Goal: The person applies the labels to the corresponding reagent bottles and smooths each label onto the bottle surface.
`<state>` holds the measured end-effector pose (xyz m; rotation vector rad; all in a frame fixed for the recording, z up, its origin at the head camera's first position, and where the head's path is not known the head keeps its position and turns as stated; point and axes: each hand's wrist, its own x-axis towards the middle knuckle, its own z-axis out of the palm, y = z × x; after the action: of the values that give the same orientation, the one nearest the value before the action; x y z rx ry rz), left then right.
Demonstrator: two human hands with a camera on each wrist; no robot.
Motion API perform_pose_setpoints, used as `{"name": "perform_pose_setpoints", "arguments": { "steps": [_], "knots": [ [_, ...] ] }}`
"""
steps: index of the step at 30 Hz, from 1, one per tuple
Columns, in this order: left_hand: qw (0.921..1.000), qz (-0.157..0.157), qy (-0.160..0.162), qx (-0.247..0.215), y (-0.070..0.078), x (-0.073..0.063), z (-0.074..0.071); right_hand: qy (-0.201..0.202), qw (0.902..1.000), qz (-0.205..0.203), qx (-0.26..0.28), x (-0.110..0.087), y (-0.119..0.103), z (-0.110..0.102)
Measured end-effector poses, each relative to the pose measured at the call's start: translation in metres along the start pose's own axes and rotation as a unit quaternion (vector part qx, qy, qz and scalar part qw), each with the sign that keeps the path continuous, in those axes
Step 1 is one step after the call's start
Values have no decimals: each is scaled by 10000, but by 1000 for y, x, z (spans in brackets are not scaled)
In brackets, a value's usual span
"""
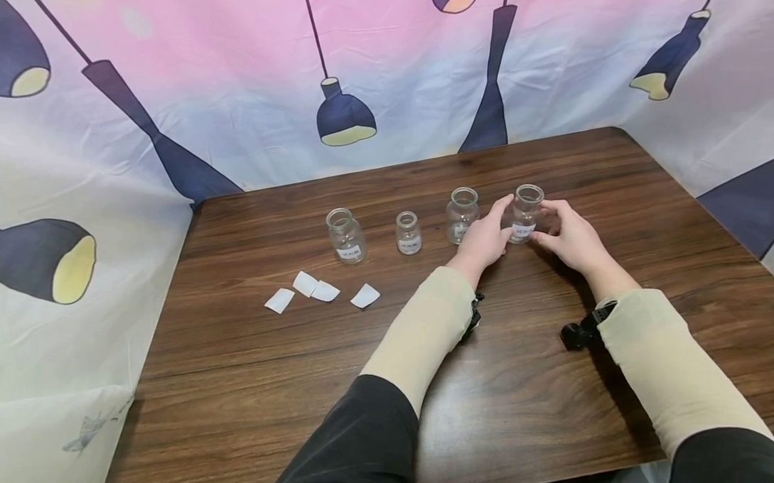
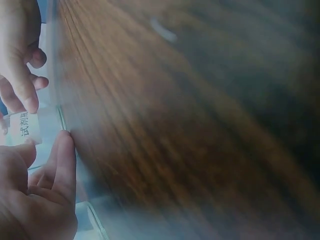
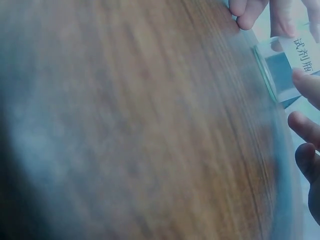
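Note:
A clear glass reagent bottle (image 1: 527, 212) with a white label (image 2: 25, 129) stands upright toward the right of the table, between the two hands. My left hand (image 1: 482, 244) holds its left side, index finger reaching up by the neck and thumb at the label's edge. On the opposite side, my right hand (image 1: 574, 241) grips it with the thumb low by the label and fingers behind. Both thumbs touch the label area in the left wrist view. Just left of the left hand is another labelled reagent bottle (image 1: 463, 209), partly covered by that hand.
Farther left stand a small labelled bottle (image 1: 409, 233) and a larger labelled bottle (image 1: 346, 237). Several white paper pieces (image 1: 365, 295) lie in front of them on the brown wooden table (image 1: 251, 388). A printed cloth (image 1: 261, 118) hangs behind the table.

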<state>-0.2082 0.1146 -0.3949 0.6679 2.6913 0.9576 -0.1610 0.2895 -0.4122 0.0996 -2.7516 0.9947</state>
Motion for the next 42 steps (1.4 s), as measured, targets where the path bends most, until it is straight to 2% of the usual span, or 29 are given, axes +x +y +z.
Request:
{"name": "perform_pose_setpoints", "arguments": {
  "steps": [9,14,19,27,32,42],
  "knots": [
    [9996,-23,22,286,1,-1,0,-13,10000,-22,-43,0,-1,-1],
    [9999,-38,36,123,0,-1,-1,-54,10000,39,-31,0,-1,-3],
    [9999,0,81,124,0,-2,-1,81,10000,-14,-46,1,1,-3],
    [9998,-29,-115,-150,-1,-4,-4,220,9997,-138,-18,2,3,0],
    [9994,-27,-2,-349,0,-4,-4,214,9997,-117,-2,3,2,1],
    [9995,-19,159,-263,-1,-3,-2,222,9997,-60,23,3,1,2]
  ]
}}
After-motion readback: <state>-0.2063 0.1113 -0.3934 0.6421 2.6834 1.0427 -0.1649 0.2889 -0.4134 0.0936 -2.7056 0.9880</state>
